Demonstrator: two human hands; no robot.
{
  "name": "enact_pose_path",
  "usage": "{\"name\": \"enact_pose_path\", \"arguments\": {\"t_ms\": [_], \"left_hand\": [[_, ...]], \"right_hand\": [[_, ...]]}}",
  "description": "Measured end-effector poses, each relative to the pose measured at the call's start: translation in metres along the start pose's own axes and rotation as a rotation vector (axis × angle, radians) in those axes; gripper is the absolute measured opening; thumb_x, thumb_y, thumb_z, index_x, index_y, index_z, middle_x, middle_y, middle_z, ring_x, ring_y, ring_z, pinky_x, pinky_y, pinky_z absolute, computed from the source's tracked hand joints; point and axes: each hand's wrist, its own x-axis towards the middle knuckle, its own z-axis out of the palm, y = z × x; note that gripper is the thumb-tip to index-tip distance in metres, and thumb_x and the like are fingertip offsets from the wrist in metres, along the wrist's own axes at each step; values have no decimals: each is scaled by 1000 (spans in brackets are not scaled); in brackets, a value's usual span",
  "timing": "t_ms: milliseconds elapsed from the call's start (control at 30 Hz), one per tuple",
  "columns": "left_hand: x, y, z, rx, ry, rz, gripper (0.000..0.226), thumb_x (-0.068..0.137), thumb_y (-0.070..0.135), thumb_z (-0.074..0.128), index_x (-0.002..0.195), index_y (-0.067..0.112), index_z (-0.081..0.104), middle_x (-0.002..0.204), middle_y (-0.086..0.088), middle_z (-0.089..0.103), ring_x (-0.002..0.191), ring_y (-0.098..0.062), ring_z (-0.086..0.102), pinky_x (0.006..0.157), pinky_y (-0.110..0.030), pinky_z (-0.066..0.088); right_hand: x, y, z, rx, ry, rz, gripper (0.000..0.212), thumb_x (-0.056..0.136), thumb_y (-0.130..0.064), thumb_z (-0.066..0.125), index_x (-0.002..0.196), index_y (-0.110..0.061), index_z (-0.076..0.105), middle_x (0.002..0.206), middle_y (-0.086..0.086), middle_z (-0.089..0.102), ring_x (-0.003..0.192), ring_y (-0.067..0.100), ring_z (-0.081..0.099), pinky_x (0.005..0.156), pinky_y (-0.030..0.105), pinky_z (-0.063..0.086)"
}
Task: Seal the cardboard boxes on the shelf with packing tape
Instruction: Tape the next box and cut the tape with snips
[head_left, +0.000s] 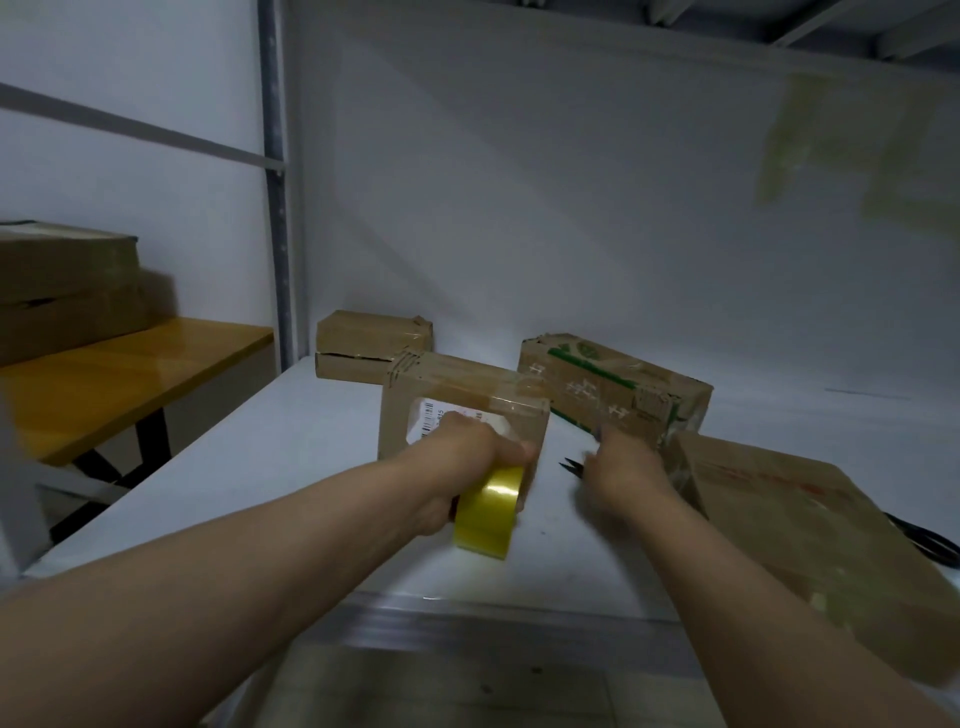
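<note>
A small cardboard box with a white label (462, 400) stands on the white shelf (270, 457), with clear tape over its top. My left hand (467, 452) grips a yellow roll of packing tape (488, 512) against the box's front face. My right hand (621, 460) is blurred, just right of that box, with the dark tips of scissors (571, 466) poking out beside it; the grip itself is hidden. A box with green print (613, 389) lies behind the right hand.
A flat cardboard box (810, 540) lies at the right front of the shelf with a black cable (930, 545) beyond it. Another small box (371, 345) sits at the back left corner. A wooden table (119, 379) carrying stacked boxes (67, 286) stands at left.
</note>
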Motion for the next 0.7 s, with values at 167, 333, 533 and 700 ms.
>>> {"name": "enact_pose_path", "arguments": {"t_ms": [167, 333, 533, 700], "left_hand": [[-3, -1, -5, -109, -41, -4, 35, 89, 9, 69, 123, 10, 59, 88, -16, 72, 62, -26, 70, 63, -36, 60], [0, -1, -3, -116, 52, 53, 28, 93, 19, 68, 119, 17, 59, 111, -14, 69, 96, -33, 68, 83, -43, 57], [3, 2, -2, -123, 78, 54, 14, 93, 15, 65, 106, 18, 64, 113, -16, 68, 102, -37, 66, 91, -46, 54], [6, 1, 0, -137, 71, 43, 21, 91, 17, 66, 112, 17, 64, 110, -15, 69, 98, -36, 66, 87, -45, 55]], "right_hand": [[0, 13, 21, -365, -61, -98, 22, 98, -15, 52, 120, -12, 56, 120, 12, 60, 110, 29, 57, 86, 36, 48], [-12, -8, -10, -553, -262, -88, 36, 98, -12, 56, 133, -3, 55, 137, 17, 53, 126, 30, 54, 100, 33, 47], [-39, -5, -76, 71, -152, -135, 32, 106, -30, 47, 111, -6, 67, 96, 7, 70, 84, 20, 63, 77, 31, 50], [-56, -14, -93, 250, -300, -178, 23, 103, -36, 53, 102, -22, 70, 92, -5, 75, 81, 8, 59, 67, 23, 43]]}}
